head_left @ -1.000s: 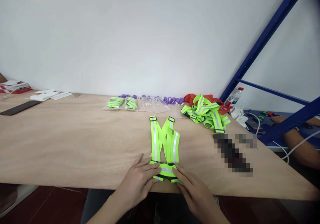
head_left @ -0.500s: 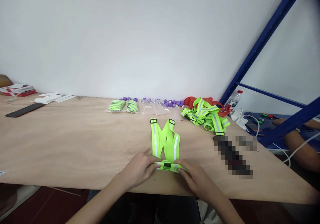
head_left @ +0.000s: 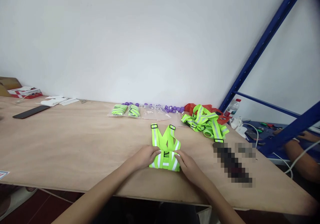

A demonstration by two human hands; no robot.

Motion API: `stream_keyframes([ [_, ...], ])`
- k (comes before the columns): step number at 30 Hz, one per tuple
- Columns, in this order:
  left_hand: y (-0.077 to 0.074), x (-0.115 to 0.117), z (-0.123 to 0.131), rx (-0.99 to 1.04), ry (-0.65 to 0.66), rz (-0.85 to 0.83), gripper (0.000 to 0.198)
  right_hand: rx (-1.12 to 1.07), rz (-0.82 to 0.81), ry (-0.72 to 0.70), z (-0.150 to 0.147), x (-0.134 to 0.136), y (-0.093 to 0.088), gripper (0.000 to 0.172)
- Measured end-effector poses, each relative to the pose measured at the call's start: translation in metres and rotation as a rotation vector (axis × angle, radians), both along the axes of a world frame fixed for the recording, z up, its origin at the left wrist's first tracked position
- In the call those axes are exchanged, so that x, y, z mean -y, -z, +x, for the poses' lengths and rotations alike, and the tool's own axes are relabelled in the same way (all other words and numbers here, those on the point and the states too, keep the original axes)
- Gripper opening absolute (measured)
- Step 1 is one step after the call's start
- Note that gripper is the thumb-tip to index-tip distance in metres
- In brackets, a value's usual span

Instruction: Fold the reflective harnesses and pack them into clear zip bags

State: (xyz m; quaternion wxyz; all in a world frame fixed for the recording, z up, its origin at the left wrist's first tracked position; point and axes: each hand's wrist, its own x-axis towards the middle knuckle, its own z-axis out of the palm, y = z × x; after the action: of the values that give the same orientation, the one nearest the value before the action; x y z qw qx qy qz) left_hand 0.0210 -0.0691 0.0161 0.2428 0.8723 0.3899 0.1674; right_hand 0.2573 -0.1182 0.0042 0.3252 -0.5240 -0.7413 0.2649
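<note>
A neon-yellow reflective vest [head_left: 165, 145] of straps with silver stripes lies on the wooden table [head_left: 75, 140] in front of me. Its near end is folded over onto the straps. My left hand [head_left: 145, 156] pinches the left side of that fold, fingers closed on it. On the fold's right side my right hand [head_left: 188, 165] grips the same way. The two far strap ends with black buckles point away from me.
A heap of more reflective vests [head_left: 206, 120] lies at the back right on something red. Two bagged vests [head_left: 126, 111] and purple caps [head_left: 172, 109] line the wall. A dark flat object [head_left: 31, 112] lies far left. Another person's arm [head_left: 301, 157] rests by the blue rack [head_left: 260, 47].
Both hands have lifted the near end of the vest and folded it forward over the straps, moving away from the table edge. The view has shifted slightly.
</note>
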Motion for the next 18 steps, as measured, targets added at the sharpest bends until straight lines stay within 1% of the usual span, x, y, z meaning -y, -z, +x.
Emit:
stream_keyframes([
  [3, 0.004, -0.004, 0.001, -0.034, -0.002, 0.059, 0.048, 0.021, 0.044, 0.013, 0.000, -0.004, 0.006, 0.037],
  [6, 0.010, -0.009, 0.002, -0.055, -0.003, 0.108, 0.047, 0.067, 0.121, 0.041, 0.002, -0.009, 0.017, 0.036],
  [9, 0.017, -0.014, 0.002, -0.090, -0.004, 0.156, 0.044, 0.152, 0.220, 0.041, 0.006, -0.017, 0.031, 0.039],
  [12, 0.019, -0.018, 0.002, -0.127, 0.002, 0.196, 0.043, 0.255, 0.292, 0.039, 0.011, -0.022, 0.041, 0.040],
  [15, 0.017, -0.018, 0.002, -0.171, 0.018, 0.266, 0.041, 0.327, 0.301, 0.040, 0.014, -0.025, 0.047, 0.042],
  [18, 0.016, -0.018, 0.001, -0.161, 0.021, 0.330, 0.040, 0.349, 0.285, 0.040, 0.016, -0.027, 0.052, 0.043],
])
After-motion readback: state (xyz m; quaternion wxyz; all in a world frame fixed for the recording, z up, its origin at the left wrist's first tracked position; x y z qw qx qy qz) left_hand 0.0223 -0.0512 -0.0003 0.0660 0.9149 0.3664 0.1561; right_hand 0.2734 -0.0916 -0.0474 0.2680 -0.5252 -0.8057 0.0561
